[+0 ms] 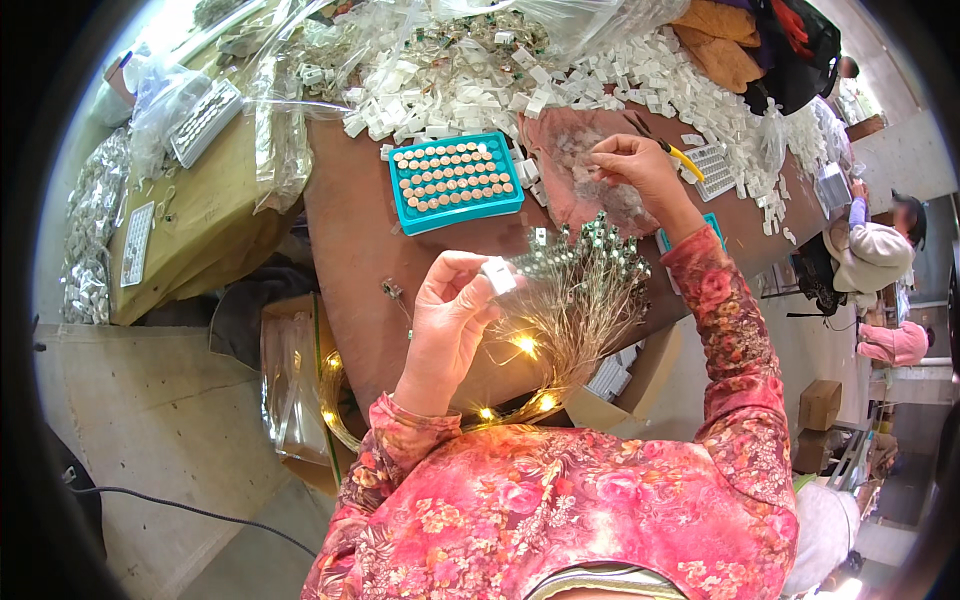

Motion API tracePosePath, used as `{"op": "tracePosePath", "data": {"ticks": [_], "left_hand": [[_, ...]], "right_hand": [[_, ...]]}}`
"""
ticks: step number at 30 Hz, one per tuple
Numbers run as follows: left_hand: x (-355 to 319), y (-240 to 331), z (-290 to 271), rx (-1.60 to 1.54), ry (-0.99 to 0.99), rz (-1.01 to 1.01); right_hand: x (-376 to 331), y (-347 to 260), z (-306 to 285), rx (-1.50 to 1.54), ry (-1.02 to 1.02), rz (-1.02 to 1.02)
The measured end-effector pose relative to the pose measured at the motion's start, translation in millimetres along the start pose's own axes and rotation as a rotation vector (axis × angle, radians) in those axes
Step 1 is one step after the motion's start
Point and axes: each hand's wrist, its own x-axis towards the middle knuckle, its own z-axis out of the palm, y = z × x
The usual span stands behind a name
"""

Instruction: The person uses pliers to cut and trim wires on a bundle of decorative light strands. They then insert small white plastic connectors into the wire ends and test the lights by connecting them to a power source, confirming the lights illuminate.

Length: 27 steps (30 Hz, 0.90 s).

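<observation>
My left hand (447, 318) pinches a small white plastic case (498, 275) between thumb and fingers, over the front of the brown table. To its right spreads a bundle of thin wires (590, 300) with small green-and-white ends. Warm lit string lights (525, 345) glow along the table's near edge. My right hand (638, 170) is raised over a pink cloth (560, 150), thumb and fingertips pressed together; what they hold, if anything, is too small to make out. Beside it lies a tool with a yellow handle (687, 163). A teal tray (460, 222) holds rows of round, coin-like pieces.
A heap of white plastic cases (430, 100) covers the table's far side. A white gridded tray (712, 170) lies at right. An open carton (625, 390) and a plastic-lined box (290, 385) stand by the near edge. Other people (875, 245) sit far right.
</observation>
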Motion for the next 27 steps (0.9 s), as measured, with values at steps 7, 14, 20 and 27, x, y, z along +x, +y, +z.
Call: {"op": "tracePosePath", "data": {"ticks": [7, 14, 20, 27], "left_hand": [[2.2, 0.1, 1.3, 0.071, 0.033, 0.032], [2.7, -1.8, -4.6, 0.009, -0.001, 0.027], [2.5, -0.4, -3.2, 0.041, 0.031, 0.005], [4.0, -2.3, -9.1, -0.025, -0.006, 0.003]], "right_hand": [[1.4, 4.0, 2.7, 0.023, -0.036, -0.013], [2.6, 6.5, 8.8, -0.379, 0.016, -0.223], [-2.8, -6.0, 1.7, -0.228, -0.001, -0.067], [-10.5, -10.2, -1.3, 0.018, -0.088, 0.036]]}}
